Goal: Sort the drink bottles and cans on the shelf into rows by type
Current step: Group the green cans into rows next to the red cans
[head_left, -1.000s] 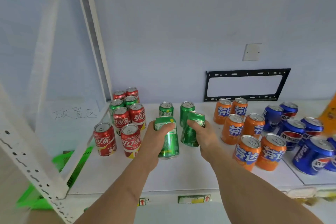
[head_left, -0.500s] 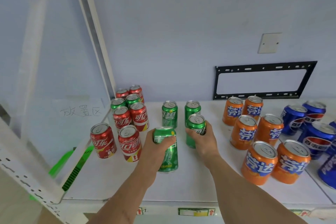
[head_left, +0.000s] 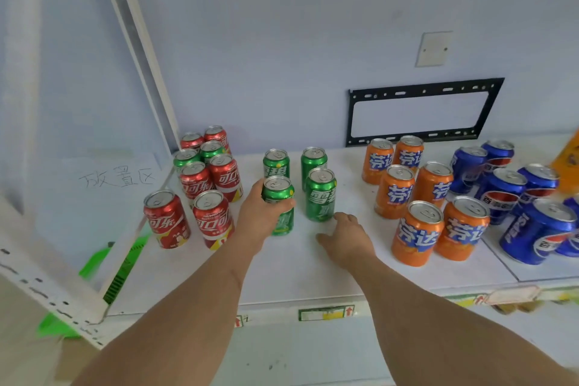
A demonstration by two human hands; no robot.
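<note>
Your left hand point(head_left: 261, 213) grips a green can point(head_left: 279, 204) standing upright on the shelf point(head_left: 313, 273), with red cans point(head_left: 200, 191) at its 9 o'clock. Your right hand point(head_left: 344, 235) rests fingers loose and empty at 5 o'clock of a second green can point(head_left: 321, 194), apart from it, orange cans point(head_left: 419, 197) at 3 o'clock.

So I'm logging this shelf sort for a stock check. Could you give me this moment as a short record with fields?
left hand: grips a green can, upright on the shelf
right hand: open, holds nothing, beside the front right green can
misplaced: two green cans among the red cans
orange cans: grouped, six
blue cans: far right
</note>
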